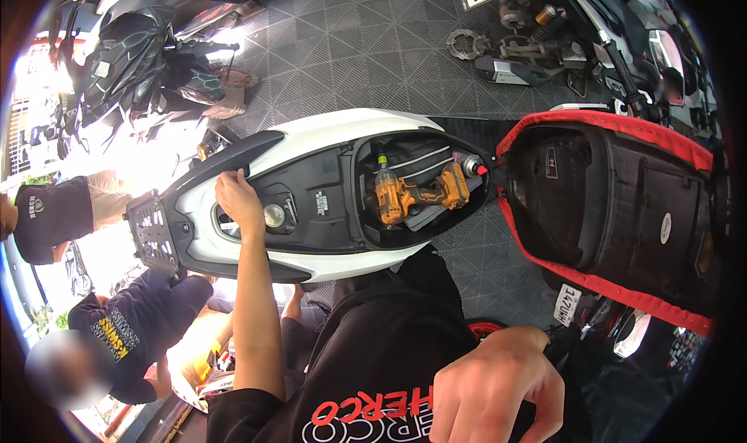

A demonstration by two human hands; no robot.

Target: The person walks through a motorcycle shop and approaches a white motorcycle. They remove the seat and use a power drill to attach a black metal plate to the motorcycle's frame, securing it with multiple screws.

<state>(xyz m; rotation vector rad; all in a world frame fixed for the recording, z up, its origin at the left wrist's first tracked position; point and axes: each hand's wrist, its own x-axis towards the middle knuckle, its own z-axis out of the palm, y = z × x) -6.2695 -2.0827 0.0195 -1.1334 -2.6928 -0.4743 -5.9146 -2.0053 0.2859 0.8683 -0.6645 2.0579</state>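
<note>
A white and black scooter body (pixel 366 124) lies across the view with its seat swung up. My left hand (pixel 240 198) rests at the black tail panel beside the round fuel cap (pixel 274 215). Its fingers are bent and pressed together; what they grip, if anything, is hidden. My right hand (pixel 498 388) is raised close in front of my chest, fingers curled downward, with the palm hidden. In the under-seat compartment (pixel 362 182) lies an orange and black cordless impact driver (pixel 401 198). Beside it is a small can with a red cap (pixel 471 164).
The opened seat (pixel 622 186), red-edged with a dark underside, stands at the right. Motorcycles (pixel 128 70) are parked around. A brake disc (pixel 467 44) and other parts lie on the grey tiled floor (pixel 342 46). Two people, one crouching (pixel 148 326), are at the left.
</note>
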